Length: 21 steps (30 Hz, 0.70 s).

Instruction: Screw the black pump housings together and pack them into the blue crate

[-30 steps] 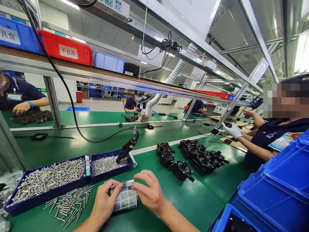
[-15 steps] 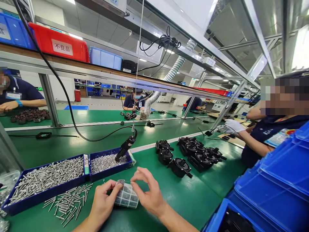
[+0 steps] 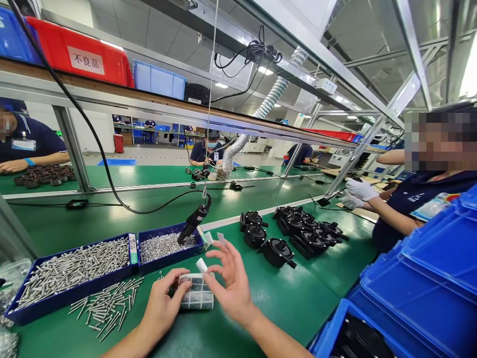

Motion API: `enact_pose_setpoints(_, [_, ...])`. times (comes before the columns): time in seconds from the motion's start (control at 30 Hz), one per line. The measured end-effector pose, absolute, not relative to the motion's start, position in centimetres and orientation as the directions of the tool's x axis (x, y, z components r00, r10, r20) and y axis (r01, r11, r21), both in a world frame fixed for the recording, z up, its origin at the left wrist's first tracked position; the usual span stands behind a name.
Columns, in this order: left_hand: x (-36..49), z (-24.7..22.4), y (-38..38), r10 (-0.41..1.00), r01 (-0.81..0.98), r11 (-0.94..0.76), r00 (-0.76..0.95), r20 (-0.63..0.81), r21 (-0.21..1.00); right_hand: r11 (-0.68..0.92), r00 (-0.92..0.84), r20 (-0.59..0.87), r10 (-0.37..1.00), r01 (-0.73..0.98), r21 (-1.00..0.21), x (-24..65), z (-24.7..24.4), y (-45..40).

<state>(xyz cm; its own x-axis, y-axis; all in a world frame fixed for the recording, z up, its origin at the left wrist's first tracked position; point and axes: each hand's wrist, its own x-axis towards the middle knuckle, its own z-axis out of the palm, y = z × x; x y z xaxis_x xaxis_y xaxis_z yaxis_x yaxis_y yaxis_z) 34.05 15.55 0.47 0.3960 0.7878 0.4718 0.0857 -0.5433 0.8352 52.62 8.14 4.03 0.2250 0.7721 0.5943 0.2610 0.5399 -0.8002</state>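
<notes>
A sheet of small rectangular stickers (image 3: 197,297), with a pale grid between them, is pinched between the thumb and fingers of my left hand (image 3: 166,298). My right hand (image 3: 231,283) is just right of the sheet, fingers bent and raised. A small white sticker (image 3: 201,265) shows at its thumb and index finger. Another peeled sticker (image 3: 221,238) clings to a fingertip higher up. Left of my hands lie loose metal screws (image 3: 108,303) on the green bench. Behind them an electric screwdriver (image 3: 194,222) hangs over a blue tray of small nuts (image 3: 164,248).
A long blue tray (image 3: 72,278) of screws stands at left. Several black round housings (image 3: 278,252) sit beyond my right hand. Stacked blue crates (image 3: 421,278) rise at right, near a co-worker's gloved hands (image 3: 359,191). A shelf with a red bin (image 3: 80,52) spans above.
My right hand has moved up slightly and turned, with its fingers more spread. White stickers now show at its fingertips. The sheet sits a little higher in my left hand.
</notes>
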Motion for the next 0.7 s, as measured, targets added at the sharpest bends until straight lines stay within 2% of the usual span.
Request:
enact_pose_setpoints(0.13, [33.8, 1.1, 15.8, 0.804, 0.100, -0.508, 0.413, 0.429, 0.856, 0.544, 0.061, 0.634, 0.771, 0.454, -0.706, 53.8, 3.6, 8.7])
enact_pose_setpoints(0.23, [33.6, 1.0, 16.0, 0.795, 0.098, -0.535, 0.394, 0.461, 0.839, 0.543, -0.003, 0.608, 0.794, 0.453, -0.707, 53.8, 3.2, 8.8])
enact_pose_setpoints(0.5, [33.7, 1.0, 16.2, 0.709, 0.002, -0.666, 0.310, 0.633, 0.746, 0.512, 0.022, 0.568, 0.823, 0.405, -0.758, 53.4, 2.6, 8.8])
enact_pose_setpoints(0.57, [33.5, 1.0, 16.2, 0.626, -0.016, -0.744, 0.331, 0.706, 0.668, 0.487, 0.062, 0.555, 0.830, 0.407, -0.773, 53.2, 2.4, 8.9])
enact_pose_setpoints(0.7, [32.4, 0.7, 16.7, 0.392, 0.058, -0.915, 0.353, 0.850, 0.398, 0.490, 0.090, 0.600, 0.795, 0.488, -0.722, 53.7, 2.8, 9.2])
